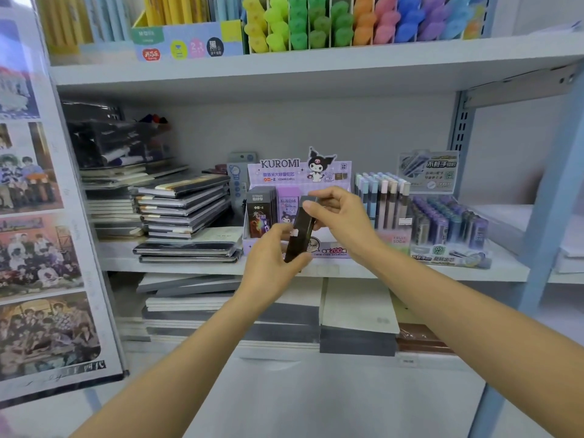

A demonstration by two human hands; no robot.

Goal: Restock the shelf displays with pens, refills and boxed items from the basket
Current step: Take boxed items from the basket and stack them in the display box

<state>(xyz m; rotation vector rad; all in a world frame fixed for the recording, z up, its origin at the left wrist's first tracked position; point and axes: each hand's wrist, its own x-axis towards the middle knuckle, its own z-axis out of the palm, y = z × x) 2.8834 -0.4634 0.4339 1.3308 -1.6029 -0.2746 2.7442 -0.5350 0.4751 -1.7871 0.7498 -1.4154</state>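
Grey metal shelving fills the view, and its middle shelf (177,266) carries most of the stock. At the centre of that shelf stands a lilac Kuromi display box (284,173) with a tall header card. Its open tray holds a row of dark boxes (259,213) at the left end and a purple box (288,207) just beside them. Both hands hold a slim dark box (300,229) directly in front of this tray, tilted so that its upper end leans right. The left hand (271,263) grips the lower end with curled fingers, while the right hand (341,213) pinches the upper end between thumb and fingertips. A small pale label shows on the box's face, but the picture is too soft to read it. Whether the box touches the display's front wall is hard to say; it seems to be held just clear of it. Left of the display lie stacks of dark notebooks (186,203). On its right stands a rack of pastel pens (382,197), and beyond that a tray of purple and teal tubes (448,222). Bright highlighters (316,23) in yellow, green, orange, pink and blue line the shelf above. Flat stacks of paper (357,305) sit on the shelf below, and a sheet of group photographs (34,248) hangs at the far left.
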